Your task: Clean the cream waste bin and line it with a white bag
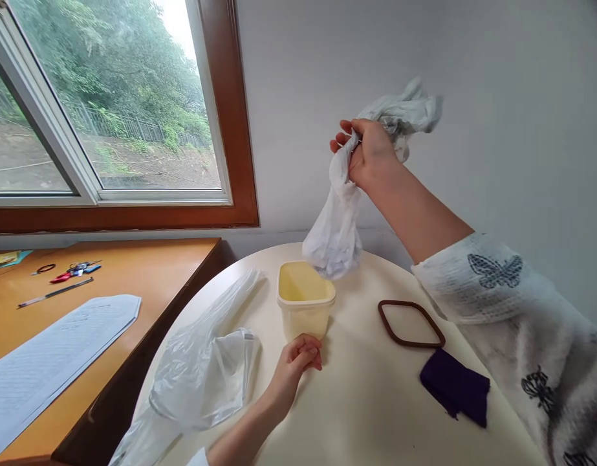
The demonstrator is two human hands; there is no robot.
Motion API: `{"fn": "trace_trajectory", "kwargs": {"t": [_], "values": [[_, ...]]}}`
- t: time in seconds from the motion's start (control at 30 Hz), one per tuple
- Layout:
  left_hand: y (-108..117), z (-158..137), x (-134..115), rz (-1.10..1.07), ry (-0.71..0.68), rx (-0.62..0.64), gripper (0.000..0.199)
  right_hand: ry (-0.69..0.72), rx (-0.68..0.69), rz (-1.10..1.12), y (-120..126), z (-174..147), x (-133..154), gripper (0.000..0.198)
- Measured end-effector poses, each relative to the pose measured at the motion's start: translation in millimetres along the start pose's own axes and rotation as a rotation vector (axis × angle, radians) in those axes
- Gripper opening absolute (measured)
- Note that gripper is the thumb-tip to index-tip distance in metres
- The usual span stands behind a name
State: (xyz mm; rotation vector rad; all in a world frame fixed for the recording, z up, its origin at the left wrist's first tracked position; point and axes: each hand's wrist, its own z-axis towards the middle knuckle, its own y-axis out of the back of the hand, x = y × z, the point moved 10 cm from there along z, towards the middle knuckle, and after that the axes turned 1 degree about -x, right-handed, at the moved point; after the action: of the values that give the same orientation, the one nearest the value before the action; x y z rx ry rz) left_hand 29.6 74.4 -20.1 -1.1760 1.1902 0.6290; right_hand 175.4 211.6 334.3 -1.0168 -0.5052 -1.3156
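Observation:
My right hand (369,152) is raised over the table, closed around the twisted neck of a white plastic bag (337,226). The bag's lower part hangs down, bulging with pale contents I cannot make out, and its loose top trails behind the wrist. Below and slightly left of it stands a pale yellow plastic bin (305,317), upright with its mouth facing up; I see nothing inside. My left hand (298,362) rests at the foot of the bin's front, fingers curled in and no object visible in them.
On the round cream table (356,401) lie a clear plastic bag (201,369) at left, a brown rounded frame (412,323) and a dark purple cloth (456,387) at right. A wooden desk (167,272) holds papers (60,362), a pen (55,292) and keys (77,270).

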Motion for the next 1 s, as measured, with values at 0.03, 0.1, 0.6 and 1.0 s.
{"fn": "trace_trajectory", "kwargs": {"t": [0.03, 0.1, 0.6, 1.0], "values": [[0.4, 0.1, 0.6, 0.003, 0.001, -0.001, 0.016, -0.033, -0.013, 0.043, -2.2, 2.3, -8.9, 0.027], [0.9, 0.5, 2.5, 0.005, 0.005, 0.002, 0.017, -0.144, -0.028, 0.133, -6.9, 1.7, -30.1, 0.020], [-3.9, 0.9, 12.5, 0.009, 0.023, 0.062, 0.012, -0.304, 0.229, 0.038, -53.5, -57.1, -64.4, 0.012], [-4.0, 1.3, 11.6, 0.096, -0.033, 0.080, 0.012, -0.465, 0.334, -0.323, -31.2, -91.9, -129.6, 0.015]]}}
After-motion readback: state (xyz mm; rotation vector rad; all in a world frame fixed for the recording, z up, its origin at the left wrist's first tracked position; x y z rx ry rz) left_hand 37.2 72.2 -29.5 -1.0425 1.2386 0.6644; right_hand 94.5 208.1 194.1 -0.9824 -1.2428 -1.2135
